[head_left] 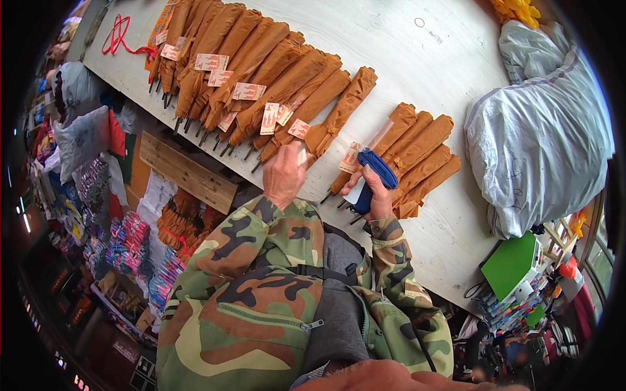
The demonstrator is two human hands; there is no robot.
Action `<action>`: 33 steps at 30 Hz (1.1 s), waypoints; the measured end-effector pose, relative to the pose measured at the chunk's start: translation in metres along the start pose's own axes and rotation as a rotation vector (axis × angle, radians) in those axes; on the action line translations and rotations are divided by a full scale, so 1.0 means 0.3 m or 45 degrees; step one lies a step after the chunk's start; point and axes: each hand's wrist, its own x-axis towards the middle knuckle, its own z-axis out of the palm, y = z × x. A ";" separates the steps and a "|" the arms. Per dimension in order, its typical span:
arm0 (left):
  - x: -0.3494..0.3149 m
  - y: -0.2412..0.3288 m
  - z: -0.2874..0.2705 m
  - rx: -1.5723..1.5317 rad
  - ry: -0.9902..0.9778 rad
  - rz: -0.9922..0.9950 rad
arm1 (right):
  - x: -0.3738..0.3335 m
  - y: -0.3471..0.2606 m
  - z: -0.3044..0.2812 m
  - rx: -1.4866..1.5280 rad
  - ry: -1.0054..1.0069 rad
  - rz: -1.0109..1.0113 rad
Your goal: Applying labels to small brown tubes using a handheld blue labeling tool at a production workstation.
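My left hand (285,174) is closed at the lower end of a brown folded umbrella (344,107), the rightmost of a long row. A small blurred white piece shows at my fingertips; what it is I cannot tell. Farther right, my right hand (377,195) grips a blue tagging gun (378,168), with a clear strip rising from it. Just left of the gun, a printed tag (350,158) lies on a smaller group of brown umbrellas (424,156). Printed tags (248,91) also show on several umbrellas in the long row (261,65).
The pale table (450,58) carries a red ribbon (117,36) at far left and a rubber band (419,22) at the back. A large white sack (535,137) stands at right. Below the left edge are a wooden bench (188,171) and bundled goods (127,238).
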 end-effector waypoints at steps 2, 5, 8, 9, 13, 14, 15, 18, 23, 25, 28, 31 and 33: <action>-0.007 0.063 0.010 -0.115 0.103 0.085 | 0.004 -0.007 -0.001 -0.036 -0.018 0.006; 0.018 0.075 0.054 -0.207 0.219 0.094 | 0.010 -0.034 0.019 -0.129 -0.058 -0.003; 0.076 0.113 0.072 -0.263 0.306 0.120 | 0.027 -0.042 0.021 -0.163 -0.068 -0.010; 0.096 0.127 0.077 -0.285 0.287 0.118 | 0.031 -0.041 0.020 -0.137 -0.058 -0.005; 0.148 0.128 0.152 -0.316 0.215 0.110 | 0.036 -0.058 0.019 -0.148 -0.043 0.003; 0.160 0.127 0.158 -0.318 0.211 0.110 | 0.036 -0.068 0.022 -0.179 -0.060 0.003; 0.168 0.126 0.162 -0.234 0.215 0.161 | 0.038 -0.075 0.023 -0.209 -0.077 0.004; 0.181 0.110 0.167 -0.163 0.246 0.247 | 0.047 -0.070 0.025 -0.220 -0.099 0.007; 0.186 0.112 0.157 -0.474 0.231 -0.007 | 0.070 -0.071 0.049 -0.244 -0.079 0.072; 0.196 0.122 0.127 -0.686 0.206 -0.168 | 0.087 -0.070 0.051 -0.252 -0.077 0.092; 0.194 0.091 0.140 -0.725 0.153 -0.257 | 0.117 -0.071 0.066 -0.323 -0.065 0.164; 0.193 0.117 0.107 -0.922 0.070 -0.403 | 0.145 -0.061 0.078 -0.297 -0.088 0.179; 0.196 0.136 0.088 -0.953 0.053 -0.427 | 0.156 -0.061 0.082 -0.322 -0.150 0.148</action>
